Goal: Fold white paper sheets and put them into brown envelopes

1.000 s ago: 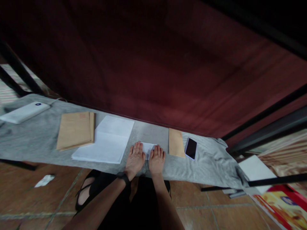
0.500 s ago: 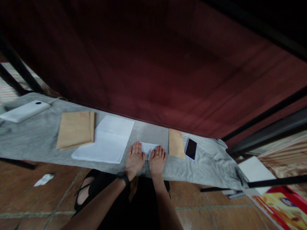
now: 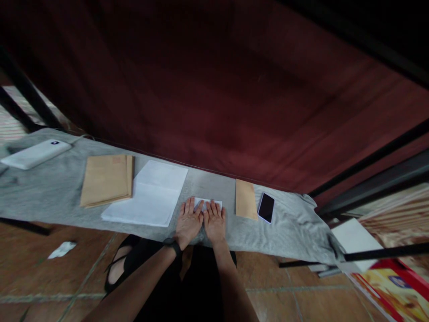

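Left hand (image 3: 188, 226) and right hand (image 3: 215, 225) flat, fingers slightly spread, paper (image 3: 197, 202) beneath both; even pressure, no sideways drag, should work best.

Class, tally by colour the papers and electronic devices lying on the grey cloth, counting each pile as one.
White: 3 (device, large paper pile, small paper)
Brown: 2 (brown paper pile, separate brown paper)
Dark-screened: 1 (phone)
Total: 6

Envelope print (image 3: 118, 160), box logo (image 3: 398, 281), none legible
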Motion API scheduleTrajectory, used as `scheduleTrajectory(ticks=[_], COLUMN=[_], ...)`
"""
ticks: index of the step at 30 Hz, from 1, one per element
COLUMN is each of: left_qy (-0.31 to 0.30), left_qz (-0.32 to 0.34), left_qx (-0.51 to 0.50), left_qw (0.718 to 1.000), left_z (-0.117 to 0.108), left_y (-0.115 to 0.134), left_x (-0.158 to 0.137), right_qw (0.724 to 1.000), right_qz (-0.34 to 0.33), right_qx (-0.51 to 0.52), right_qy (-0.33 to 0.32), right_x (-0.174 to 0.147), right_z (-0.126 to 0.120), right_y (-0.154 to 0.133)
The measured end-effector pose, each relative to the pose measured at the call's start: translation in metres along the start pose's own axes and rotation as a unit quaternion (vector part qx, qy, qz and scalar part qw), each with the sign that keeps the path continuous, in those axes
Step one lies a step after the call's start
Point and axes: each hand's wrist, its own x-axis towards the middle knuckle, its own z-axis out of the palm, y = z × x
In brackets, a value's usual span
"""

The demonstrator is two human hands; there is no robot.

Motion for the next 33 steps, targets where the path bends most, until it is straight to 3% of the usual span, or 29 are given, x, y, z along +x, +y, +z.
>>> scheduleTrajectory(ticks=[7, 12, 33], left_qy=[0.017, -0.019, 0.003], left_qz=[0.003, 0.038, 0.000], left_qx=[-0.003, -0.021, -0.004], left_qw=[1.000, 0.999, 1.000], left_z=[0.004, 0.006, 0.016], left_y=[0.002, 0.002, 0.002], left_x=[0.002, 0.007, 0.004], right_qw=[1.000, 1.000, 0.990], right_qz=[0.009, 0.020, 0.103], right_qx=[-0.003, -0.005, -0.017], right_qy=[0.000, 0.007, 0.099], right_x=[0.001, 0.001, -0.002], right_z=[-0.001, 0.002, 0.008], right_y=[-0.001, 0.000, 0.000])
